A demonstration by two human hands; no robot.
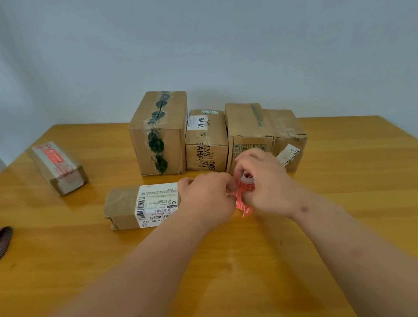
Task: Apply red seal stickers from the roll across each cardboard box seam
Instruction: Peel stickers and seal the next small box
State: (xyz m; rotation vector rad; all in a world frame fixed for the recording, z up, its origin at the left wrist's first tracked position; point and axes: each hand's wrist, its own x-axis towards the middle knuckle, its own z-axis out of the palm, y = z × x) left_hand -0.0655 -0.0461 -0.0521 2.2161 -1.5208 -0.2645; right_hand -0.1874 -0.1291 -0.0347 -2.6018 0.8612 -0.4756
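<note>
I see both hands mid-table: right hand (261, 179) grips the roll (247, 178), left hand (207, 198) pinches the red strip (242, 200). Flat box (132, 207) touches the left hand. Four boxes (160, 134) wall the far side; sealed box (57, 166) far left. Near table (211, 282) bare.

Sticker roll (247, 178): white core, red strip (243, 201) hanging down (print unreadable), mid-table. Flat box (132, 207) just left, white label on top. Four upright boxes (160, 134) behind; red-sealed box (57, 166) far left.
</note>
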